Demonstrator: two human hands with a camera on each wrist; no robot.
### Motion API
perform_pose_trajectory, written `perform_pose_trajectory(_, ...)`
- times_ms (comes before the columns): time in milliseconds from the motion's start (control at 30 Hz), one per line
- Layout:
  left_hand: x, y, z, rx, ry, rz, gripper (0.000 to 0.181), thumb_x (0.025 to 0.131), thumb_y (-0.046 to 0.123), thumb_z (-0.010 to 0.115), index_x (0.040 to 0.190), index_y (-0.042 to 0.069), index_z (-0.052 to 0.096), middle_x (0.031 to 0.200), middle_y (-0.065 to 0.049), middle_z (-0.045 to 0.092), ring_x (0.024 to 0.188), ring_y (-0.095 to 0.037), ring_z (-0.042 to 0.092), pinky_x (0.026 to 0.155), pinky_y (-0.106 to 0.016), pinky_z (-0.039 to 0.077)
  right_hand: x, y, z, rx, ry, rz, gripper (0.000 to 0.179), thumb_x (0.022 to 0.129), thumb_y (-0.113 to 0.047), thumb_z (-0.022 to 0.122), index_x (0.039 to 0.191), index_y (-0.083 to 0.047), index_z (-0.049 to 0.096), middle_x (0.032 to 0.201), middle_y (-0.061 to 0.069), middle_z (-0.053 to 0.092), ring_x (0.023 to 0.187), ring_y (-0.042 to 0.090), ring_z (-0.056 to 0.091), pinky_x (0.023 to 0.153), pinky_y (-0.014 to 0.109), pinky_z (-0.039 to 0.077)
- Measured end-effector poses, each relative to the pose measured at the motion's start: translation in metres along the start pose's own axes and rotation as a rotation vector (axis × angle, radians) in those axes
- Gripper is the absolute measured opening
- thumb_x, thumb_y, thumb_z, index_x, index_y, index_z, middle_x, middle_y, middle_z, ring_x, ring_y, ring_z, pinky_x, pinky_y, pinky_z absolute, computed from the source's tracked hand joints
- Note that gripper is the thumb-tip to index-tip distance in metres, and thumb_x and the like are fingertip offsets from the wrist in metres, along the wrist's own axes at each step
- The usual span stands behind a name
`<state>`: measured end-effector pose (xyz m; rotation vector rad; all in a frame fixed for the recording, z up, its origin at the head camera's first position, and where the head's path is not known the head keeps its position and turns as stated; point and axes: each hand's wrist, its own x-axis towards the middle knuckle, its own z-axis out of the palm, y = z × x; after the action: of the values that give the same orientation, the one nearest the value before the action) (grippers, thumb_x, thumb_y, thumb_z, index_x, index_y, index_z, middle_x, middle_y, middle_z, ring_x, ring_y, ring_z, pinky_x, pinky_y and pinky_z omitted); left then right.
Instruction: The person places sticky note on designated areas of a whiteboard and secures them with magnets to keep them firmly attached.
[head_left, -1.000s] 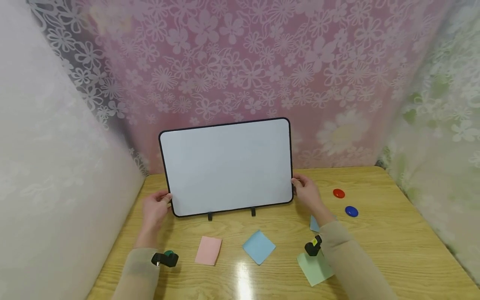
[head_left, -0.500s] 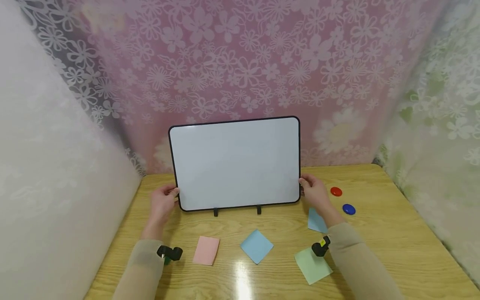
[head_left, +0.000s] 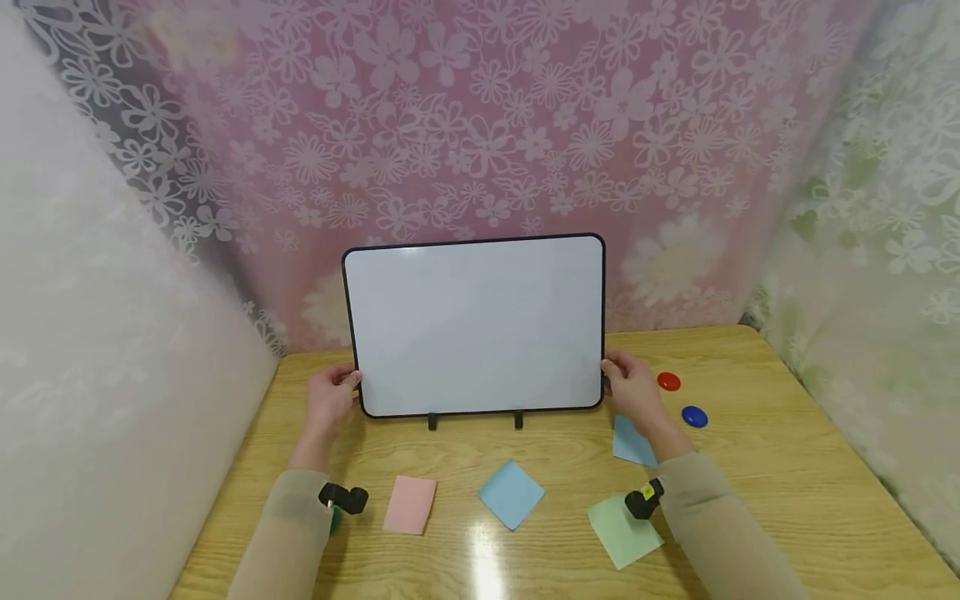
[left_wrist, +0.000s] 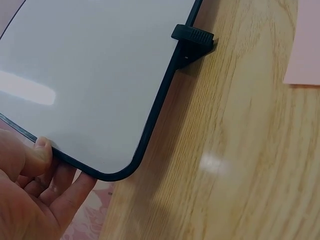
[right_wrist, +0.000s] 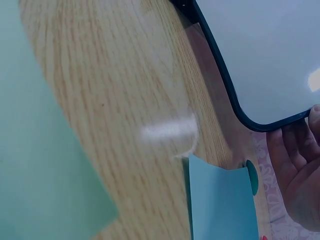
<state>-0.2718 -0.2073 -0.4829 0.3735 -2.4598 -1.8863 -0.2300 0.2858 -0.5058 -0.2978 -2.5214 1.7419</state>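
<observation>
A whiteboard (head_left: 480,325) with a thin black frame stands near the back of the wooden table, resting on two small black feet (head_left: 432,422). My left hand (head_left: 330,402) pinches its left edge near the lower corner. In the left wrist view the thumb of the left hand (left_wrist: 45,185) lies on the front of the frame, the other fingers behind it. On the opposite side my right hand (head_left: 633,390) grips the right edge at about the same height. The right wrist view shows that hand's fingers (right_wrist: 295,150) reaching behind the board.
Before the board lie a pink sticky note (head_left: 410,505), a blue one (head_left: 512,495) and a green one (head_left: 624,531). Another blue note (head_left: 632,442) is partly under the right forearm. Red (head_left: 669,381) and blue (head_left: 694,417) round magnets sit at right. A green magnet (head_left: 335,522) shows beside the left sleeve.
Both hands have shifted the whiteboard to the right, and its tilted lower edge has become closer to level. Over the last half second the movement is small.
</observation>
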Motion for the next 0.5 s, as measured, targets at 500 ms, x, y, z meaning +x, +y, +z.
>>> perform_pose_trajectory(500, -0.0027, 0.0044, -0.0049, 0.062, -0.041, 0.036, 0.038, 0.112, 0.010, 0.058, 0.147, -0.005, 0.060, 0.139, -0.026, 0.061, 0.128, -0.039, 0.061, 0.099, -0.052, 0.058, -0.0020, -0.0039, -0.0016, 0.026, -0.034, 0.047, 0.052, 0.117, -0.027, 0.045, 0.159, 0.005, 0.043, 0.152, 0.026, 0.051, 0.128, 0.036, 0.056, 0.100, 0.042, 0.057)
